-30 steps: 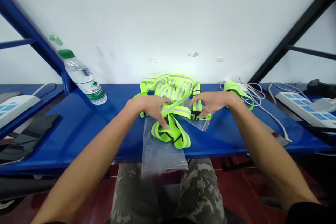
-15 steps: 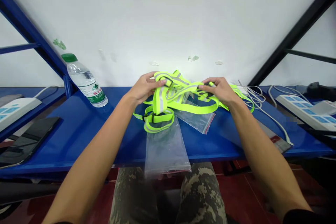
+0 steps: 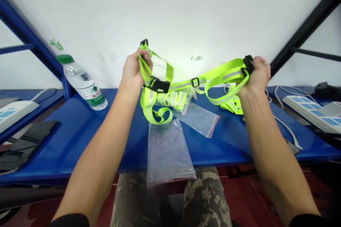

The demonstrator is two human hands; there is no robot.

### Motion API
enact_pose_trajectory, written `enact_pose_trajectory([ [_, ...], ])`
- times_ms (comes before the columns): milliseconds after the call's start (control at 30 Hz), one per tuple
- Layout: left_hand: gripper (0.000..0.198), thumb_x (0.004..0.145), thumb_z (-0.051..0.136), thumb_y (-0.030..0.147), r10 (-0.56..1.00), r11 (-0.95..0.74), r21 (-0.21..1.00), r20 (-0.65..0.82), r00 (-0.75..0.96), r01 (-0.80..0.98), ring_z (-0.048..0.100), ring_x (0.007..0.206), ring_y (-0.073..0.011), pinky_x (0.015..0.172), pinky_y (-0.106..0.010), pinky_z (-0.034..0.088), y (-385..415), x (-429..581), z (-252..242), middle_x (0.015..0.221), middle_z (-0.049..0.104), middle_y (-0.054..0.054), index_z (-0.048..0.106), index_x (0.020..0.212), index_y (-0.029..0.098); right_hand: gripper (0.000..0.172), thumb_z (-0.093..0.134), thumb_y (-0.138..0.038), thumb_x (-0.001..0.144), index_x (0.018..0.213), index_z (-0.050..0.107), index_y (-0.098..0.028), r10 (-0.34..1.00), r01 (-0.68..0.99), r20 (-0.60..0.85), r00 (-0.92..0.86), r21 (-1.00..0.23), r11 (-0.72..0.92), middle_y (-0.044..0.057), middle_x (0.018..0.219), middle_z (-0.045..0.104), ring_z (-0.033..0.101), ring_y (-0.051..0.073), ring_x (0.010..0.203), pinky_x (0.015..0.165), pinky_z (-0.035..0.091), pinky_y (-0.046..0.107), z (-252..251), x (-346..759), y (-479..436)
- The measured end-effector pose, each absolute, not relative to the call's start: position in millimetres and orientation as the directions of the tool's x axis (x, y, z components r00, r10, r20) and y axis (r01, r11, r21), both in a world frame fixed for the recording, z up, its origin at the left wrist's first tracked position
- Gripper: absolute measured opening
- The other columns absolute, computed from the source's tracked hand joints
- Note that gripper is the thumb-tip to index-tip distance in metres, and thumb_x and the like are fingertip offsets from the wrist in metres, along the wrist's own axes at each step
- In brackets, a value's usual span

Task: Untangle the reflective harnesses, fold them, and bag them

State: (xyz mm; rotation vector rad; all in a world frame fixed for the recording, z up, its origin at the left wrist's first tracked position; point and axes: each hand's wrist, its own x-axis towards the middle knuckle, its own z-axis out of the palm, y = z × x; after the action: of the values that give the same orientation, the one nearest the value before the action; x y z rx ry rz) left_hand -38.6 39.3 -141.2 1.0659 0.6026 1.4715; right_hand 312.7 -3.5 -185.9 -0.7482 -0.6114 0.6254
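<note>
**Two bare hands hold up a neon-yellow reflective strap above a blue table.**

The strap [image 3: 183, 86], with its grey stripe and black buckles, spans the space between the person's hands, above the table. The left hand [image 3: 135, 69] grasps one end in curled fingers; a black clip [image 3: 159, 85] hangs beside it. The right hand [image 3: 257, 77] grips the other end near another black buckle. Below the left hand a loop drops low; whether it touches the table is unclear.

As for progress, the strap is out and lifted, its middle drawn fairly straight, but both ends look looped and unsorted. Behind it, a similar bundle [image 3: 178, 100] lies inside clear plastic, apparently unopened. Another yellow bundle [image 3: 232, 105] lies near the right forearm.

On the blue table [image 3: 70, 131], two flat clear bags lie in the middle, the nearer bag [image 3: 170, 150] overhanging the front edge. A green-capped water bottle [image 3: 84, 85] stands at left. White cables [image 3: 289, 131] trail at right. Behind rises a scuffed white wall [image 3: 170, 14]; the floor [image 3: 243, 193] is dark red.
</note>
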Motion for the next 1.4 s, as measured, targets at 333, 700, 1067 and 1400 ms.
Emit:
enact_pose_trajectory([
  [333,0.120,0.071,0.079,0.050,0.876,-0.434,0.879,0.361,0.319,0.197,0.060,0.118,-0.0328,0.097,-0.053,0.050,9.0,-3.8,-212.5,0.134,0.056,-0.020,0.000,0.158,0.026,0.036,0.069,-0.053,0.075,0.085,0.063,-0.020,0.950,0.306,0.290,0.113,-0.920,0.244,0.008,0.093,0.069,0.063,0.020,0.081,0.073,0.052,0.034,-246.8,249.0,-16.5],
  [700,0.088,0.077,0.070,0.031,0.799,-0.585,0.521,0.243,0.549,0.621,0.037,0.143,-0.0322,0.117,-0.046,0.029,-10.2,-14.1,-216.2,0.157,0.036,-0.017,0.030,0.153,0.016,0.056,0.047,-0.058,0.092,0.129,0.057,-0.017,0.909,0.812,0.006,-0.416,-0.448,0.374,0.014,0.128,0.061,0.057,0.027,0.116,0.100,0.044,0.038,-226.2,276.2,-37.7],
  [1067,0.049,0.090,0.060,0.039,0.860,-0.510,0.830,0.483,0.166,0.226,0.062,0.114,-0.0239,0.103,-0.043,0.048,0.1,-12.7,-227.5,0.130,0.062,-0.011,0.052,0.135,0.020,0.018,0.068,-0.039,0.082,0.090,0.075,-0.024,0.849,0.794,0.419,-0.321,-0.369,0.483,0.009,0.140,0.046,0.040,0.034,0.133,0.112,0.033,0.052,-220.2,281.6,-46.3],
  [1400,0.062,0.088,0.060,0.051,0.925,-0.355,0.935,0.349,0.151,0.008,0.071,0.082,-0.0222,0.077,-0.041,0.059,-12.6,-10.4,-220.9,0.109,0.067,-0.009,0.038,0.140,0.027,0.038,0.058,-0.055,0.087,0.104,0.067,-0.023,0.845,0.416,0.514,-0.148,-0.743,0.525,0.009,0.113,0.067,0.060,0.030,0.112,0.095,0.047,0.048,-216.7,265.3,-53.6],
])
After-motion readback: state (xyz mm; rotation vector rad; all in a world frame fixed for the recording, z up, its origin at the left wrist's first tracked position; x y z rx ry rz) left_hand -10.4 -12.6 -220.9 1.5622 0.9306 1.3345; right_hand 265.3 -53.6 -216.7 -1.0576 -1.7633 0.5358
